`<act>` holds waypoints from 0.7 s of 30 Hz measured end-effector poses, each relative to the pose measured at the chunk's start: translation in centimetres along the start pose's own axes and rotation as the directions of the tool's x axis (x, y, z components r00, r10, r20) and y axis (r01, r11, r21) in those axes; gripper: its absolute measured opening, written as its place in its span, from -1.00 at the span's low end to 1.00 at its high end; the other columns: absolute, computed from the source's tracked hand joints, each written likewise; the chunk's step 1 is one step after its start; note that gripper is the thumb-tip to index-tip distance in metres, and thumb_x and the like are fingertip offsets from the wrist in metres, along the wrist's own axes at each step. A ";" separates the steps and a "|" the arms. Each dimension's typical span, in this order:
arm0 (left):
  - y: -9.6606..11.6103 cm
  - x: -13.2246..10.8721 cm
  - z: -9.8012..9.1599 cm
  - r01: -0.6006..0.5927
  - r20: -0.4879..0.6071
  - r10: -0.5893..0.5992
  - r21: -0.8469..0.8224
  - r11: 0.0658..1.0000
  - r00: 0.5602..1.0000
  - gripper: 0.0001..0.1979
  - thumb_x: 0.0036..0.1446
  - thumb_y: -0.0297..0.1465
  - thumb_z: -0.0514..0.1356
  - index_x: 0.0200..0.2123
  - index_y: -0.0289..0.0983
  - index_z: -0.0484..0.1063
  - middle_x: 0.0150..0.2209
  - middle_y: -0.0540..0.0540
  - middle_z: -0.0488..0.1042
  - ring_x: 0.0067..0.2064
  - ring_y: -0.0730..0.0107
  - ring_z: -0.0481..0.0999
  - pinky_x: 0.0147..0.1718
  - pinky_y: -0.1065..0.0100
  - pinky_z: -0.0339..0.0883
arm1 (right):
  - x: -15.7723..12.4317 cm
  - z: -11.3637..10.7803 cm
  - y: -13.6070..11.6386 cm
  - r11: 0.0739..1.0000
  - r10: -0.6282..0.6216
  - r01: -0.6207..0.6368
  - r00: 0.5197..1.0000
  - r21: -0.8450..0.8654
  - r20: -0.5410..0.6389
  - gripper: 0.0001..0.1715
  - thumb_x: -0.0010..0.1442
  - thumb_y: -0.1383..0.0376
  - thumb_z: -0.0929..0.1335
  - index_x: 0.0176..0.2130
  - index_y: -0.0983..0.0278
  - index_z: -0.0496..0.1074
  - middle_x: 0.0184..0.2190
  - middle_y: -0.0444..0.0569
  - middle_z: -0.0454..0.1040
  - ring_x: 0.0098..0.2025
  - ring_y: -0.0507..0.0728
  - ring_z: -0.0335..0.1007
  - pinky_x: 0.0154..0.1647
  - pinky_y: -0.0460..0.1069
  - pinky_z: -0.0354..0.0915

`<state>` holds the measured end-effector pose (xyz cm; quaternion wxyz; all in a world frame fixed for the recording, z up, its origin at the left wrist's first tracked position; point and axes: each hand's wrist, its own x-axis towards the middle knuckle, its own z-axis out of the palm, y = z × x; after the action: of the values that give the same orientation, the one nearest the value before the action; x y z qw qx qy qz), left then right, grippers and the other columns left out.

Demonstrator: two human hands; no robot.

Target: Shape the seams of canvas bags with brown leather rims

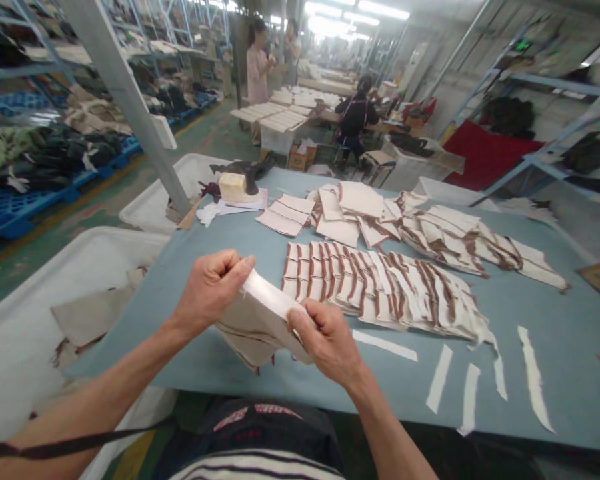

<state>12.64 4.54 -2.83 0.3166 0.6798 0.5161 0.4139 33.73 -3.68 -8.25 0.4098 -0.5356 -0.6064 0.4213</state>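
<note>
Between my hands hangs a cream fabric piece with brown lines across it, above the table's near edge. A smooth white strip runs along its upper edge. My left hand pinches the piece at its upper left corner, thumb on top. My right hand grips the same edge further right. Just beyond lies an overlapping row of cream fabric pieces with brown edging. Loose white strips are scattered to the right of my right hand.
A blue-green table carries more piled cream pieces and a yellowish block. White bins stand to the left, beside a slanting metal post. Several people are further back.
</note>
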 end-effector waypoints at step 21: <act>0.0 0.8 1.8 0.312 0.140 -0.285 -0.239 0.920 0.948 -0.34 -0.02 0.20 0.36 -0.57 -0.14 0.08 -0.61 0.15 0.10 -0.59 0.53 0.08 -0.61 0.43 -0.08 | -4.7 2.6 -1.5 0.782 -0.584 0.309 0.668 -0.542 -0.461 -0.57 0.39 0.21 0.51 0.19 0.20 0.47 0.05 0.18 0.67 0.11 0.32 0.60 0.15 0.20 0.50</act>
<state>14.33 5.27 -3.50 0.4877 0.5664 0.5385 0.3891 31.25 -8.68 -7.84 0.5491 -0.5459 -0.6321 -0.0307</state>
